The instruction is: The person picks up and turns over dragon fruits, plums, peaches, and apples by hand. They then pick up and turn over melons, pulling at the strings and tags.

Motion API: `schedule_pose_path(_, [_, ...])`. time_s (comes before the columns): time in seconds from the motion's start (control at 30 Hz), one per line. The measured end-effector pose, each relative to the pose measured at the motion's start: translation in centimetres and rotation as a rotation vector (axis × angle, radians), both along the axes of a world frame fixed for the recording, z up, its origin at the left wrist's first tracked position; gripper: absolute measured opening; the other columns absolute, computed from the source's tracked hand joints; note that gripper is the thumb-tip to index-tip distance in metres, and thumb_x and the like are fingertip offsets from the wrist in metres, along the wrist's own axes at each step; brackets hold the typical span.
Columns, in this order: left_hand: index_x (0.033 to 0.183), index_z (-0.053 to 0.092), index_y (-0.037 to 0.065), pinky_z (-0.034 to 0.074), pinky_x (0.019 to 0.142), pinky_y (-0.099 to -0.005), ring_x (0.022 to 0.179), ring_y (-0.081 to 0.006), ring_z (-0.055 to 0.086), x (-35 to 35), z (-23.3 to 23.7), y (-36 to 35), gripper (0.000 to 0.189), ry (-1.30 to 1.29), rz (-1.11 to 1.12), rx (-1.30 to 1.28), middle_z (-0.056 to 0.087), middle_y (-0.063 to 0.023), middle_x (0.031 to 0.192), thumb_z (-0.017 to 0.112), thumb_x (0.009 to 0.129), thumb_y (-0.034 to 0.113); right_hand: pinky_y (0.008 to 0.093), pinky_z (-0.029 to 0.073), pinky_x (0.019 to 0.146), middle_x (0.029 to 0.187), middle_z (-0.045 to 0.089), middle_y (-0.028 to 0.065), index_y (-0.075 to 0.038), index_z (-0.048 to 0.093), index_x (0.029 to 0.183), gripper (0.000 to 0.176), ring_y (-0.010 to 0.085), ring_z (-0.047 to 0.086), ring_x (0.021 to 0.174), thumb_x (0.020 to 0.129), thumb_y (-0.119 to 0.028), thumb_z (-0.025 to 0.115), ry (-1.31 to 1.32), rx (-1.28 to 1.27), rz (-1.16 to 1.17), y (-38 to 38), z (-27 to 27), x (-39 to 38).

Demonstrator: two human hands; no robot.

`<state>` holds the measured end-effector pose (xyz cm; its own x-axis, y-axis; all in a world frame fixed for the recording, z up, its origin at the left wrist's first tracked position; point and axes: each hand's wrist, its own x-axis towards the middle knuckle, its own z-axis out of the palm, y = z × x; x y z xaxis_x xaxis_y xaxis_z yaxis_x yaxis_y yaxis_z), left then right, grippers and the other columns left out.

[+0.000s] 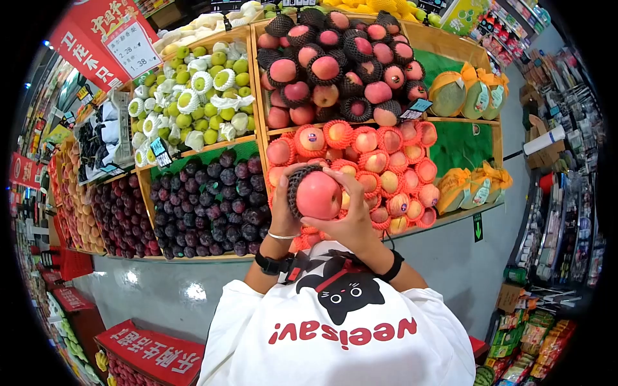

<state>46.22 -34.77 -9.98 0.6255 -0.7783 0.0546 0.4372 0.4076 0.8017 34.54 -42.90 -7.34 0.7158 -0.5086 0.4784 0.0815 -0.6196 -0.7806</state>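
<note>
A large pinkish-red apple [319, 195] with a black foam net around its left side is held up between both hands. My left hand [284, 204] wraps its left side and the net, and my right hand [353, 209] curls round its right and lower side. Behind and around the hands lie apples in red foam nets [389, 183]. Above these, the upper bin holds more apples in black foam nets [325, 67]. A small price tag [416, 109] stands at the edge between the two bins.
Dark plums [209, 206] fill the bin to the left, with green pears [206, 96] above them. Melons in orange wrap [449, 96] sit at the right. A wooden rim [261, 122] divides the bins. Red signs [96, 42] hang upper left; packed shelves [560, 212] stand far right.
</note>
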Motion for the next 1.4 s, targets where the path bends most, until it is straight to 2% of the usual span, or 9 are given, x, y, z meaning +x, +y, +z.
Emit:
schedule_pose_path(0.13, [0.123,0.047,0.005,0.040,0.103,-0.0408,0.117,-0.0299,0.052,-0.4,-0.4,0.0,0.054,-0.199,0.150,-0.007,0.054,-0.0181,0.125,0.031,0.097,0.049,0.0382,0.041,0.098,0.126,0.046,0.0139,-0.005,0.037,0.133,0.090,0.0287,0.047,0.117,0.062,-0.025,0.088,-0.042,0.070,-0.016,0.4,0.1,0.3])
schedule_pose_path(0.23, [0.120,0.048,0.000,0.043,0.100,-0.0411,0.113,-0.0294,0.055,-1.0,0.2,-0.4,0.051,-0.081,0.184,-0.065,0.055,-0.0189,0.123,0.035,0.097,0.045,0.0398,0.040,0.097,0.125,0.046,0.0145,-0.006,0.039,0.129,0.086,0.0314,0.046,0.116,0.061,-0.025,0.088,-0.047,0.055,0.003,0.1,0.0,0.5])
schedule_pose_path(0.5, [0.123,0.048,0.003,0.039,0.103,-0.0406,0.115,-0.0296,0.052,-0.7,0.6,0.4,0.064,0.229,-0.074,-0.025,0.055,-0.0178,0.123,0.025,0.095,0.056,0.0471,0.042,0.093,0.119,0.046,0.0153,-0.009,0.042,0.117,0.083,0.0353,0.048,0.109,0.053,-0.030,0.091,-0.206,-0.313,0.158,-1.6,-0.4,0.9])
schedule_pose_path(0.77, [0.130,0.047,0.008,0.037,0.106,-0.0414,0.119,-0.0296,0.050,-0.5,-0.2,1.8,0.064,0.791,-0.338,-0.226,0.052,-0.0149,0.128,0.035,0.092,0.059,0.0533,0.027,0.104,0.122,0.047,0.0122,-0.010,0.044,0.123,0.081,0.0358,0.042,0.122,0.062,-0.049,0.081,-0.096,-0.335,0.228,-1.6,1.7,1.4])
schedule_pose_path(0.9, [0.131,0.049,0.006,0.038,0.104,-0.0486,0.119,-0.0342,0.051,-0.5,-2.7,1.0,0.068,0.822,-0.334,-0.418,0.053,-0.0166,0.129,0.033,0.093,0.060,0.0556,0.017,0.109,0.128,0.047,0.0112,-0.009,0.042,0.129,0.084,0.0353,0.036,0.130,0.065,-0.051,0.078,-0.043,-0.252,0.186,-2.7,2.0,1.7])
schedule_pose_path(1.03, [0.136,0.042,0.005,0.034,0.108,-0.0493,0.126,-0.0341,0.045,-0.4,-6.9,1.7,0.067,0.709,-0.177,-0.344,0.047,-0.0149,0.137,0.039,0.091,0.055,0.0517,0.023,0.106,0.126,0.048,0.0119,-0.010,0.048,0.124,0.075,0.0341,0.040,0.125,0.065,-0.043,0.079,0.028,-0.274,0.124,-2.3,2.1,1.1])
schedule_pose_path(1.17, [0.137,0.039,0.004,0.033,0.110,-0.0462,0.129,-0.0297,0.043,-0.3,-4.9,0.9,0.068,0.541,-0.019,-0.176,0.043,-0.0125,0.141,0.046,0.088,0.050,0.0429,0.034,0.099,0.121,0.050,0.0122,-0.008,0.050,0.121,0.067,0.0306,0.046,0.118,0.068,-0.036,0.079,0.093,-0.109,0.048,-1.4,0.9,0.6])
schedule_pose_path(1.27, [0.137,0.038,0.004,0.032,0.110,-0.0474,0.130,-0.0292,0.041,-0.2,-4.8,0.7,0.049,0.633,-0.206,-0.470,0.045,-0.0135,0.137,0.039,0.096,0.031,0.0372,0.042,0.092,0.117,0.051,0.0128,-0.006,0.049,0.122,0.066,0.0277,0.051,0.112,0.069,-0.033,0.079,0.194,0.135,0.072,-0.9,1.0,0.3])
schedule_pose_path(1.4, [0.138,0.038,0.003,0.033,0.109,-0.0474,0.130,-0.0292,0.042,-0.2,-6.2,0.9,0.063,0.557,-0.065,-0.181,0.043,-0.0108,0.142,0.041,0.092,0.045,0.0352,0.046,0.089,0.117,0.051,0.0145,-0.005,0.046,0.127,0.072,0.0262,0.054,0.109,0.069,-0.032,0.080,0.233,0.333,0.132,-0.6,0.8,0.3])
